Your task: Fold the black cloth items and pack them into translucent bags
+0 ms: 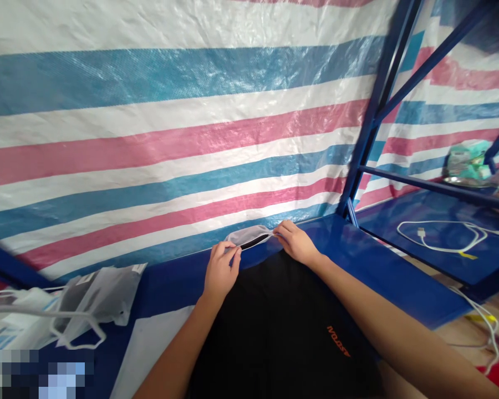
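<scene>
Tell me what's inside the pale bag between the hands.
A black strip shows at the opening of the pale bag, between the left hand and the right hand; what it is can't be told. The bag hides anything deeper inside.

A pale, filmy bag (pixel 246 235) stretched slantwise from eight towards two o'clock, just ahead at twelve, a black strip (pixel 254 242) showing along its near side.
</scene>
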Demonstrator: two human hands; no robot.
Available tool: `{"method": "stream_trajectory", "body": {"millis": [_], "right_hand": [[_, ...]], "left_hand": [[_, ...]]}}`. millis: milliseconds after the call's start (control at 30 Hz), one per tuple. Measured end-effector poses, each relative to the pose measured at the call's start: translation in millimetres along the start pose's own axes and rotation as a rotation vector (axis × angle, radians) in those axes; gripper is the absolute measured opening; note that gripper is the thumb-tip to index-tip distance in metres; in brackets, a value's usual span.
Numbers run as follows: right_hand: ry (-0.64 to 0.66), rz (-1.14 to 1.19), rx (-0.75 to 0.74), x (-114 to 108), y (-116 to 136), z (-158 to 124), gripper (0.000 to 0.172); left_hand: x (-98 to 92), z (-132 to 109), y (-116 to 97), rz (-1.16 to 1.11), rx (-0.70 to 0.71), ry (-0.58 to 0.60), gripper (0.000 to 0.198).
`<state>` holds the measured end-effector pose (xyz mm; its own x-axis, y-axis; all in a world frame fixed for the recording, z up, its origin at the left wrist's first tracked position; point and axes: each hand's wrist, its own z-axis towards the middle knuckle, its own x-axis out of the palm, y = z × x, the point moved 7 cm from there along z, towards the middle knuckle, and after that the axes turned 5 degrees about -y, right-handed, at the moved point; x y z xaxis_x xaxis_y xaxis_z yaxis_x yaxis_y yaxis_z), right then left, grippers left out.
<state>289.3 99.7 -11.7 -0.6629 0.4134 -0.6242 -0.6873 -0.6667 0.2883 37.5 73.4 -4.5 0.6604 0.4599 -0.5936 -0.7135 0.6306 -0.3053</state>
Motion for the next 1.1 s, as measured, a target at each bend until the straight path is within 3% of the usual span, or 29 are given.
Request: {"method": "stream_trajectory", "body": {"millis": [167, 367, 600, 767, 900, 1000, 1100], "right_hand": [[0.010, 0.148, -0.043, 2, 16, 0, 0.027], [0.090, 0.192, -0.140, 13, 39, -1, 0.043], [0.088, 0.187, -0.160, 20, 57, -1, 0.043], [-0.075, 0.319, 0.120, 24, 31, 1, 0.047], [-0.274, 0.771, 0.527, 22, 2, -3, 0.051], [-0.219, 1.243, 0.744, 38, 2, -7, 0.061], [-0.065, 1.506, 0.809, 50, 15, -9, 0.056]], "left_hand": [[1.4, -2, 2, 0.012, 0.039, -0.024, 0.029], [3.7, -4, -9, -0.051, 0.158, -0.014, 0.044], [6.7, -4, -13, -0.085, 0.167, 0.036, 0.054], [2.8, -4, -18, -0.139, 0.130, 0.079, 0.050], [-2.0, -2, -2, -0.211, -0.084, -0.004, 0.057], [3.6, -2, 5, -0.276, -0.142, 0.037, 0.045], [8.6, -1, 4, -0.328, -0.150, 0.134, 0.038]]}}
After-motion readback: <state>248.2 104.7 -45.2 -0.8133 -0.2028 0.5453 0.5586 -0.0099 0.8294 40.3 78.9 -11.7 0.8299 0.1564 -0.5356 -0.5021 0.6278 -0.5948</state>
